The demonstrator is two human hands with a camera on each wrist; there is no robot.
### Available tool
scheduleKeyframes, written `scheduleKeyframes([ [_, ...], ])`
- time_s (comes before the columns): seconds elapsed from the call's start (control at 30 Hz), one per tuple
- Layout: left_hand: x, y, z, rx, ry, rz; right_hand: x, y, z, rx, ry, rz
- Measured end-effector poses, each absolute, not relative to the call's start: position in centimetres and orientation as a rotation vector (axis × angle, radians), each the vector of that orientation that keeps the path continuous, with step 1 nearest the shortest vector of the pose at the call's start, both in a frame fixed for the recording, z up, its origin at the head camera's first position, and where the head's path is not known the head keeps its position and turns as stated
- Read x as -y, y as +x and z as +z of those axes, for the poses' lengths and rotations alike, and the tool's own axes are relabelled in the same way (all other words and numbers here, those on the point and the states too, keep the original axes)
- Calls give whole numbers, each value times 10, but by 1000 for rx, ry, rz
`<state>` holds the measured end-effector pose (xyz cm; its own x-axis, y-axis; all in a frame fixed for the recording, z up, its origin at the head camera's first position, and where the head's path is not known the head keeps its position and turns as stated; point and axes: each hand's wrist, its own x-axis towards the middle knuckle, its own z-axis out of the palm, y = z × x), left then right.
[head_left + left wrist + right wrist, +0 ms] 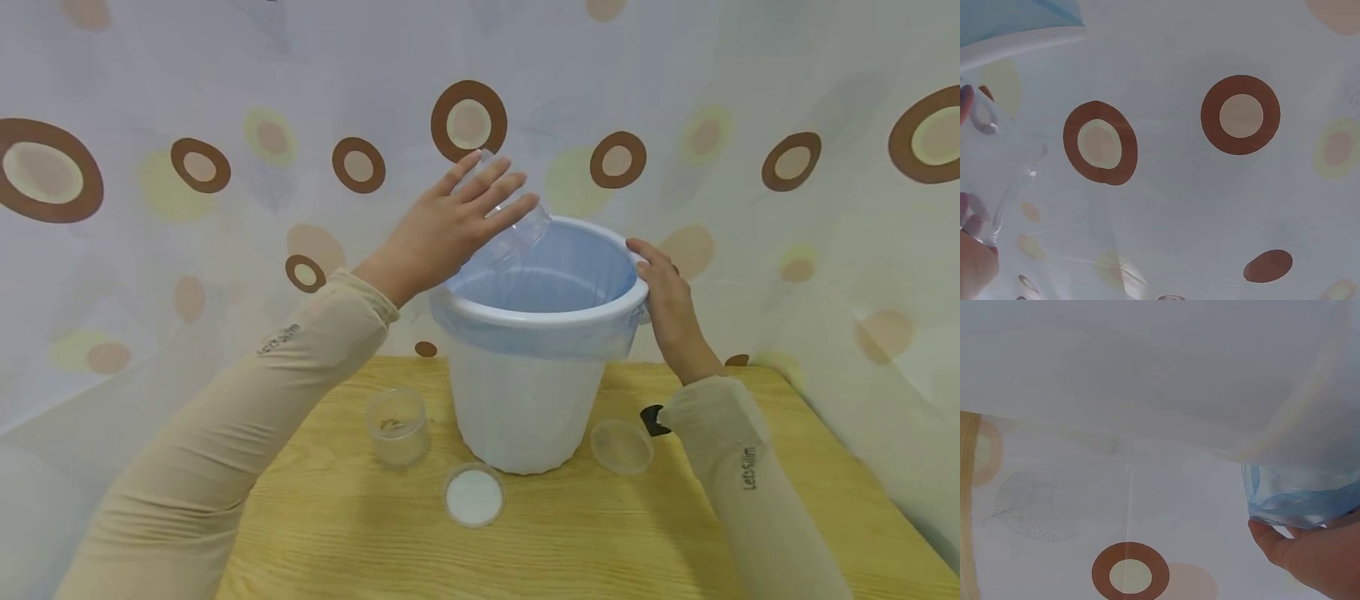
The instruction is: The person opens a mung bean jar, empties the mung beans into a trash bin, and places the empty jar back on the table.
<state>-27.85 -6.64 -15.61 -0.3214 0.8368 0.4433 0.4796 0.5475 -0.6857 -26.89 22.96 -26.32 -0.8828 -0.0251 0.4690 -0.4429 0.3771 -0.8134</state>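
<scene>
My left hand (457,221) grips a clear plastic jar (519,240) and holds it tilted, mouth downward, over the left side of a white trash bin (525,392). In the left wrist view, the see-through jar (1004,165) shows at the left edge with fingertips around it. A blue bin liner (540,333) lines the bin and is folded over its rim. On the right side, my right hand (669,304) holds the bin's rim; the right wrist view shows its fingers against the liner (1304,503). What the jar contains cannot be made out.
On the wooden table (360,533) stands another clear jar (397,433) with something small and brownish inside. A round lid with a white disc (474,497) lies in front of the bin, a clear lid (622,447) to its right. A patterned curtain (225,292) hangs behind.
</scene>
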Motion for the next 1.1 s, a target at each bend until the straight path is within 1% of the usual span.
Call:
scheduleKeyframes([
  [0.43,73,-276,-156,2110,-1014,455,-231,-269,-265,2258,404,1495],
  [0.87,77,-273,-159,2019,-1075,604,-230,-267,-264,2257,410,1507],
  [1.1,75,-271,-159,1992,-1067,671,-231,-267,-263,2264,407,1513],
])
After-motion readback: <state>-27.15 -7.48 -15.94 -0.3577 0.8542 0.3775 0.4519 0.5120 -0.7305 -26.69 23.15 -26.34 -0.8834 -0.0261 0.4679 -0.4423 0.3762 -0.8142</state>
